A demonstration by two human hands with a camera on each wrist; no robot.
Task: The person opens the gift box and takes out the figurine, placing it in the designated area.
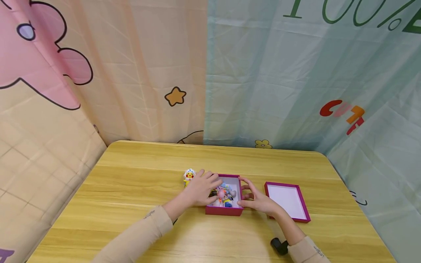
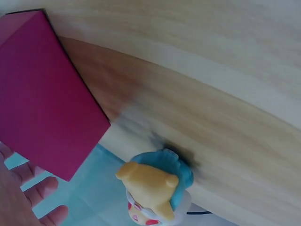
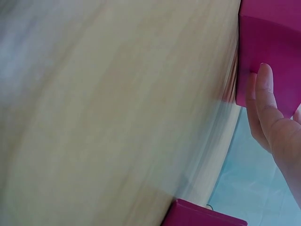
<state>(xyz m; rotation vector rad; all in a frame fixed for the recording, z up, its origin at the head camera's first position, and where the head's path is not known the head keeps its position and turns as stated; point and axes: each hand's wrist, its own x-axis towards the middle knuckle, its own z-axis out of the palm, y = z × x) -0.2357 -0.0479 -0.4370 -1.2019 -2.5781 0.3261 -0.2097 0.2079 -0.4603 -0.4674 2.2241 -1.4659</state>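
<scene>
My two hands at the toy box, left hand spread over it, right hand against its side
The magenta box [image 1: 224, 211] sits lidless on the wooden table [image 1: 148, 193], small colourful toy figures [image 1: 222, 193] heaped inside on its white floor. My left hand [image 1: 203, 188] reaches over the box's left side, fingers loosely spread and thumb held well apart; I see nothing gripped in it, and cannot tell whether its fingertips touch the toys. My right hand [image 1: 258, 200] rests along the right wall, index finger towards the far corner and thumb at the near one, fingers extended rather than wrapped round it. A yellow figure [image 1: 189, 175] stands just left of the box, beyond my left wrist. To the right lies the magenta-rimmed lid [image 1: 287, 201], white inside up, with a black object [image 1: 279, 246] nearer me
</scene>
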